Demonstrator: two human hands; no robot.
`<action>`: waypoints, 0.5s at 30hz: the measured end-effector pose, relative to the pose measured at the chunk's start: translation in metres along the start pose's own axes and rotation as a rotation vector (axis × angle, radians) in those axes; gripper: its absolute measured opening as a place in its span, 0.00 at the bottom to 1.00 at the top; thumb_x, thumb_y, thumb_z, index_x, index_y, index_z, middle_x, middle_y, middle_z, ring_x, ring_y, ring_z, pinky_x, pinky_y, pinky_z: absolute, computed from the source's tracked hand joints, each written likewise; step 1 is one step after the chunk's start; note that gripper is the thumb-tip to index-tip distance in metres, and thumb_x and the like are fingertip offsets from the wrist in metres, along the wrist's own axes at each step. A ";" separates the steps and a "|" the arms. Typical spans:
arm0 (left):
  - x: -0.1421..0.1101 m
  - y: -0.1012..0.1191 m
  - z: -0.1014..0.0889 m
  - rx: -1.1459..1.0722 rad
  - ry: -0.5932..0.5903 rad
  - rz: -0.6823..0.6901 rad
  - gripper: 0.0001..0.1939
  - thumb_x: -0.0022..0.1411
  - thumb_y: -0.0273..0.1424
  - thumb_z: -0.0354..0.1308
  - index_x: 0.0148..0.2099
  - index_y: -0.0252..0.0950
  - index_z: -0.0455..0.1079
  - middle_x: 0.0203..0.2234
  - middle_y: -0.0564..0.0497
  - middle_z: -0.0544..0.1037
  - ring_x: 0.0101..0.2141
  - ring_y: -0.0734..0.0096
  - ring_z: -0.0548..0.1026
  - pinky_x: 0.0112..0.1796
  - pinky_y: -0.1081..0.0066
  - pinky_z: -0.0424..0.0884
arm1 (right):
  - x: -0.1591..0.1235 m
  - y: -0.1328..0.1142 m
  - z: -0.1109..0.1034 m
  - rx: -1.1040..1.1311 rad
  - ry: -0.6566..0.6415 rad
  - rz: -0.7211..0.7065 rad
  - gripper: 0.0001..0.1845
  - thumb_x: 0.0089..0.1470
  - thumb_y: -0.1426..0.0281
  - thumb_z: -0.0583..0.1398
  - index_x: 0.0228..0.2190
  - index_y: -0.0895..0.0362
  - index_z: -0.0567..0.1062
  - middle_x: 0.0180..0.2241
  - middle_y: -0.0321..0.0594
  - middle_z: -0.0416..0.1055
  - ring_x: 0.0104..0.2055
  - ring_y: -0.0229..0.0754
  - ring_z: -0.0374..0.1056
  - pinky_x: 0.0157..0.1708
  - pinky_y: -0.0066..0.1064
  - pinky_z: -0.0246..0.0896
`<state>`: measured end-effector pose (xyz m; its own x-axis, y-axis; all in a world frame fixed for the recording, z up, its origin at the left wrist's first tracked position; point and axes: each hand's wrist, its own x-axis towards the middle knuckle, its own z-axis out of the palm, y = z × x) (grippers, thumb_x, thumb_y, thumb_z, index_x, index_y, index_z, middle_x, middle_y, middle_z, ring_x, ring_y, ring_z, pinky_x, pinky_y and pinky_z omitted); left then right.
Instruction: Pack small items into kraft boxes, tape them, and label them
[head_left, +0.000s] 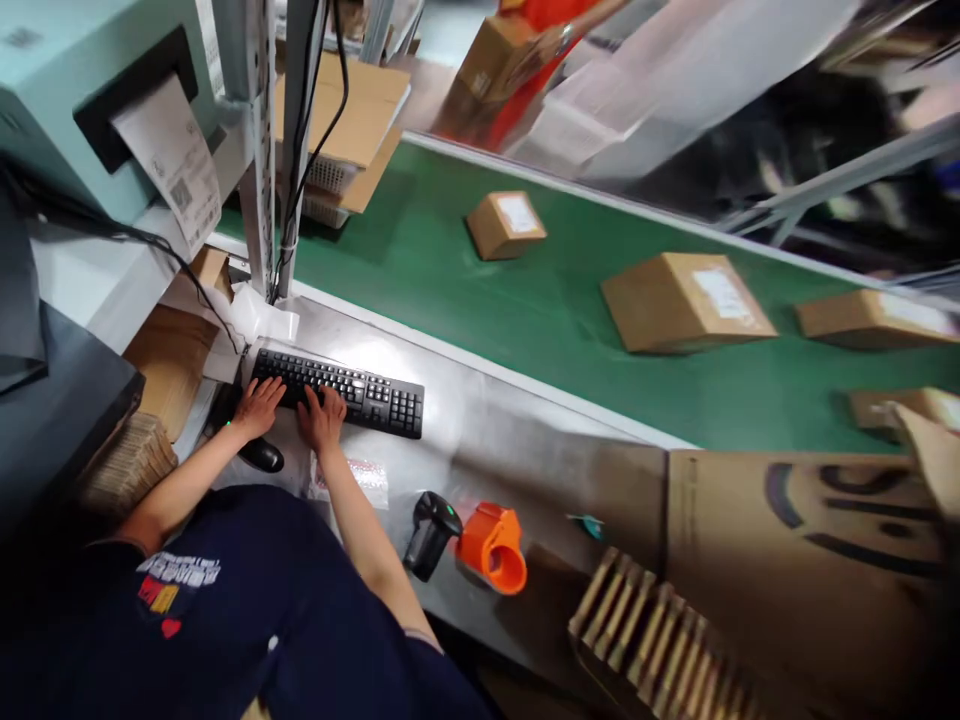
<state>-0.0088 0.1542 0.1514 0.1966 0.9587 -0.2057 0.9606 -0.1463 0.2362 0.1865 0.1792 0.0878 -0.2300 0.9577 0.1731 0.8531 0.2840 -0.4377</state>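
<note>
Both hands rest on a black keyboard [375, 398] lying on the metal table. My left hand [259, 405] is on its left end, fingers stretched over the keys. A little further right, my right hand [322, 415] touches the near edge with fingers apart. Neither hand holds anything. Close to my left wrist lies a black computer mouse [262, 455]. Under my right forearm is a clear plastic piece with reddish print [364, 482]. To the right of that arm stand a black barcode scanner [431, 535] and an orange tape dispenser [493, 548].
Beyond the table runs a green conveyor belt [420, 260] carrying several cartons [690, 302]. A label printer [97, 110] with a printed label [176, 165] sits upper left. Folded cardboard [652, 630] stands lower right beside a large carton [787, 560]. Another person's hand holds a box [495, 60].
</note>
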 end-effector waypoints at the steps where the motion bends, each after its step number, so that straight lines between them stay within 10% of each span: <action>1: -0.001 0.001 0.003 0.010 0.028 0.001 0.35 0.67 0.23 0.49 0.75 0.31 0.62 0.76 0.40 0.61 0.75 0.52 0.60 0.74 0.45 0.53 | 0.000 0.000 0.001 -0.008 0.026 -0.009 0.21 0.68 0.63 0.62 0.60 0.50 0.79 0.64 0.54 0.70 0.69 0.57 0.59 0.70 0.56 0.51; 10: 0.052 -0.017 0.112 0.116 0.302 0.035 0.51 0.49 0.13 0.49 0.74 0.47 0.65 0.72 0.52 0.68 0.68 0.59 0.72 0.70 0.52 0.66 | 0.010 0.074 0.085 -0.028 0.476 -0.157 0.18 0.65 0.63 0.60 0.54 0.40 0.81 0.61 0.47 0.77 0.63 0.61 0.74 0.60 0.61 0.69; 15: 0.055 -0.017 0.118 0.104 0.440 -0.003 0.50 0.50 0.12 0.50 0.73 0.47 0.67 0.71 0.49 0.70 0.67 0.56 0.74 0.67 0.54 0.71 | 0.011 0.094 0.095 -0.007 0.528 -0.129 0.24 0.65 0.63 0.58 0.59 0.39 0.78 0.59 0.45 0.80 0.59 0.63 0.78 0.56 0.62 0.73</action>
<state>0.0089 0.1807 0.0238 0.1130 0.9684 0.2222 0.9802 -0.1453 0.1347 0.2200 0.2206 -0.0356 -0.0680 0.7608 0.6454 0.8373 0.3953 -0.3778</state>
